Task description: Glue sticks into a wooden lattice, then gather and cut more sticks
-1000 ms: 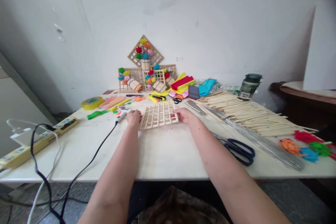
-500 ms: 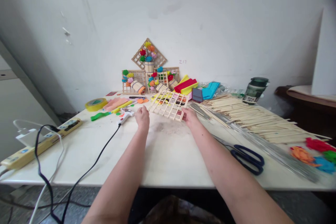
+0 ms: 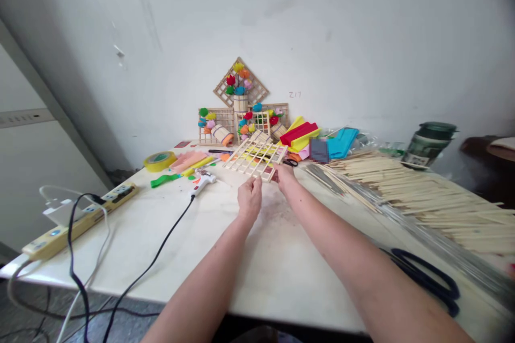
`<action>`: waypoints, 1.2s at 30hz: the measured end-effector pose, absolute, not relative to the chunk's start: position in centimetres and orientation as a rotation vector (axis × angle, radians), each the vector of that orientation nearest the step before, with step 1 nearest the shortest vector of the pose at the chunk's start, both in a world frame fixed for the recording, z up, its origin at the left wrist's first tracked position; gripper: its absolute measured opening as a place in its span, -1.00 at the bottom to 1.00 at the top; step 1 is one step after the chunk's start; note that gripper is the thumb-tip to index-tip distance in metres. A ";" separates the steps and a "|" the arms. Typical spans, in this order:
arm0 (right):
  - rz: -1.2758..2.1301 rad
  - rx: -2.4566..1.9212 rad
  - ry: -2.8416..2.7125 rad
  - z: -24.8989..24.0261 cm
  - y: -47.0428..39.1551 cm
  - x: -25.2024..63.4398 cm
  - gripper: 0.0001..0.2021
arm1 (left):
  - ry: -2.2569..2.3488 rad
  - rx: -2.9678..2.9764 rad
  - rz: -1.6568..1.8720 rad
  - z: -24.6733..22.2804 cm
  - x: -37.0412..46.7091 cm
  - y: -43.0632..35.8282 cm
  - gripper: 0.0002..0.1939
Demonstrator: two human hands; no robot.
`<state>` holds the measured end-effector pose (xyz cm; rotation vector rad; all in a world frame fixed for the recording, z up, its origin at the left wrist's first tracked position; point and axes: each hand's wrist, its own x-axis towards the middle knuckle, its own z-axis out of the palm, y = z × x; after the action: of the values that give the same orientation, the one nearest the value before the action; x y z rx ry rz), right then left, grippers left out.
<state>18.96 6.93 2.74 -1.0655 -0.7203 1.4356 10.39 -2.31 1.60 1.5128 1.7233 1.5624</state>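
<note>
A small lattice of pale wooden sticks (image 3: pixel 246 164) is held above the table, tilted, its near edge toward me. My right hand (image 3: pixel 285 179) is closed on its right corner, with the fingers partly behind the sticks. At the near edge, my left hand (image 3: pixel 250 198) is closed with thumb and fingertips pinching the frame. To the left of my left hand lies a white glue gun (image 3: pixel 202 183) with a black cord. Behind the lattice stand finished stick panels with paper flowers and small stick barrels (image 3: pixel 240 103), leaning on the wall.
Yellow tape (image 3: pixel 160 161), a green paper strip (image 3: pixel 164 180) and a power strip (image 3: pixel 80 220) are on the left. Folded red paper (image 3: pixel 300 133), many wooden sticks (image 3: pixel 426 198), silvery wires (image 3: pixel 438 249), dark-handled scissors (image 3: pixel 430 276) and a green-lidded jar (image 3: pixel 428 144) lie or stand right.
My left hand has moved right, from the lattice's left side to its near edge. The lattice has turned and lies flatter. My right hand stays at its right corner. The view has shifted left.
</note>
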 end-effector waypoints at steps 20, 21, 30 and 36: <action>1.634 -0.938 -0.845 1.3 13.6 9.7 -0.95 | 1.542 2.505 -0.016 2.8 9.2 -2.7 -0.73; 1.635 -0.940 -0.849 1.2 13.8 9.4 -0.95 | 1.533 2.510 -0.029 2.7 9.2 -2.6 -0.72; 1.455 -1.131 -0.980 0.7 15.2 8.6 -0.84 | 1.536 2.520 -0.081 2.7 9.4 -2.6 -0.68; 1.426 -1.182 -1.001 0.4 15.8 8.0 -0.87 | 1.560 2.469 -0.074 2.9 9.2 -2.7 -0.65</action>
<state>8.04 15.83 0.37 -1.1823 -1.0010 1.4263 9.23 -2.67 2.91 2.4686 1.5603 -0.0745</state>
